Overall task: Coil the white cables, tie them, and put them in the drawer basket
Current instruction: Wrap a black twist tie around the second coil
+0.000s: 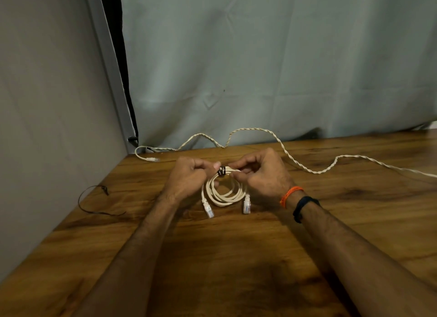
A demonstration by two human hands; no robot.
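Note:
A white cable coil hangs between my hands above the wooden table, its two clear plugs dangling at the bottom. A dark tie is wrapped around the top of the coil. My left hand pinches the coil just left of the tie. My right hand pinches the strands just right of it. A second, twisted white cable lies uncoiled along the back of the table, one plug end at the far left corner. No drawer basket is in view.
A loose dark tie lies curled at the table's left edge, beside a grey wall panel. A pale curtain hangs behind the table. The table's left edge runs diagonally toward me.

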